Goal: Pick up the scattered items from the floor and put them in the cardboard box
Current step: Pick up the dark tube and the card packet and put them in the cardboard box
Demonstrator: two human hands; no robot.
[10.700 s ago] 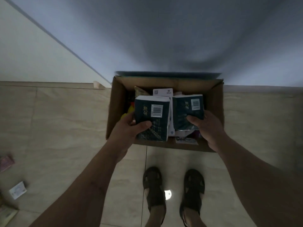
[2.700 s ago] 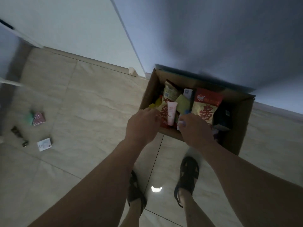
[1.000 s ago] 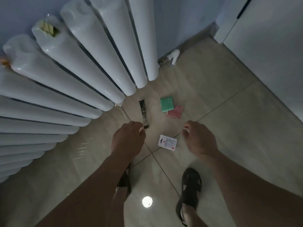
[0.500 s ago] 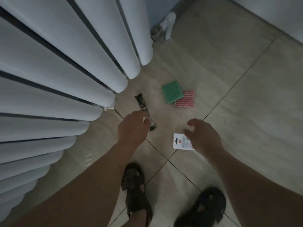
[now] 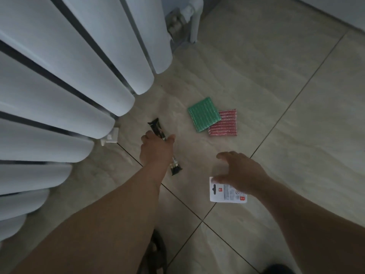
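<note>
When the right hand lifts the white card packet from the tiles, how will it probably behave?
The white card packet looks thin and flat, so it is probably light and may bend somewhat. It lies flush on the floor tiles, so the right hand may need to slide it or pry up an edge. It should not roll.

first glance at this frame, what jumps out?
The white radiator fills the whole left side, its fins fanning over the tiled floor. At centre, the left hand closes on a dark slim packet while the right hand spreads open over a white card. Beyond them lie a green pad overlapping a red pad.
</note>
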